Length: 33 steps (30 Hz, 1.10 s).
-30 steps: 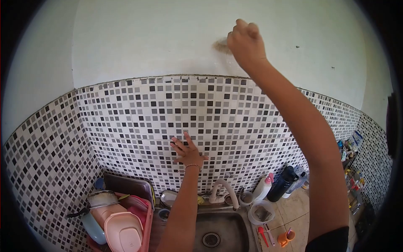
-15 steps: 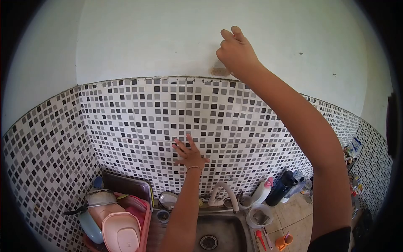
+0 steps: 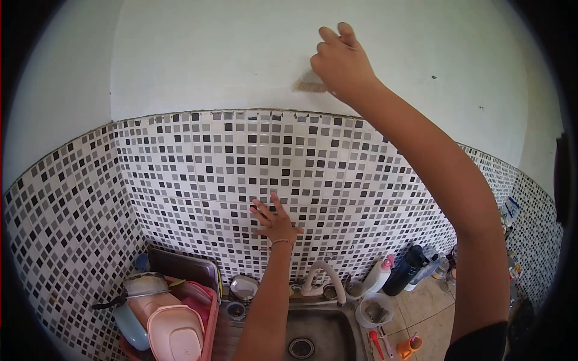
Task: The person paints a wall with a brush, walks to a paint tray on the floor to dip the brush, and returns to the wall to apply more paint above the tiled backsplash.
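High against the pale wall, my right hand is closed round a brush. Its light bristles show below and left of my fist, just above the tile edge; the handle is mostly hidden by the hand. My left hand lies with fingers spread on the mosaic tiles above the sink, holding nothing. A thin bracelet circles the left wrist.
Below are a steel sink and a curved faucet. Left stands a pink dish rack with containers and a pan. Right of the sink are a soap bottle, dark bottle, plastic tub and orange cup.
My right hand and the brush have moved slightly up the wall, with the bristles shifting left. My left hand stays spread on the tiles.
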Motion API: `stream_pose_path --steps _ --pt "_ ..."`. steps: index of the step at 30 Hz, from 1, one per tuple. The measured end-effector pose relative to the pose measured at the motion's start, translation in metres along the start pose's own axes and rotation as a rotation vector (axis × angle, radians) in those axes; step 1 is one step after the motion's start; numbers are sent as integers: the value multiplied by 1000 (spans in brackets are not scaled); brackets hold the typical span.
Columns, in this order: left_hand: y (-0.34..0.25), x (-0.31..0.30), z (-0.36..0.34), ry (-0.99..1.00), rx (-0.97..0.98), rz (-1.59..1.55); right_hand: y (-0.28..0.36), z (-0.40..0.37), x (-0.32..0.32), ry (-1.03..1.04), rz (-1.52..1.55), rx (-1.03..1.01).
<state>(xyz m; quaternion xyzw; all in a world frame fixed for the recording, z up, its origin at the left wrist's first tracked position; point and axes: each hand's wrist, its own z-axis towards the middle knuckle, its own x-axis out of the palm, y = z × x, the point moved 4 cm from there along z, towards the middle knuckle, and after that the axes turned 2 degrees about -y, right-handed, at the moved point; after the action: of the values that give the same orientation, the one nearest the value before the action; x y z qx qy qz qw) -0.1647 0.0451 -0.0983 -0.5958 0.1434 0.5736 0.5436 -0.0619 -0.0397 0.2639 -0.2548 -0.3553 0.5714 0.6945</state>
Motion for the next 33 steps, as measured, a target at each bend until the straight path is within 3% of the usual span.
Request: stream_pose_path --steps 5,8,11,17,22,26,29,33 --pt "2 4 1 -41 17 -15 27 8 -4 78 51 -105" --pt "-1 -7 -5 -17 8 -22 31 19 16 24 -3 -51" --pt "-1 -5 -3 -16 -3 -5 16 32 41 33 147 123" --pt "-1 -2 -4 -25 0 0 9 30 9 -141 -67 40" --pt "3 10 1 -91 12 -4 19 29 -6 -36 123 -25" --pt "-1 1 -4 -65 -1 15 33 30 12 -38 17 -60" --pt "1 5 0 -62 -2 14 18 35 35 -105 184 163" --pt "0 5 -2 -82 0 2 7 24 36 -178 69 158"
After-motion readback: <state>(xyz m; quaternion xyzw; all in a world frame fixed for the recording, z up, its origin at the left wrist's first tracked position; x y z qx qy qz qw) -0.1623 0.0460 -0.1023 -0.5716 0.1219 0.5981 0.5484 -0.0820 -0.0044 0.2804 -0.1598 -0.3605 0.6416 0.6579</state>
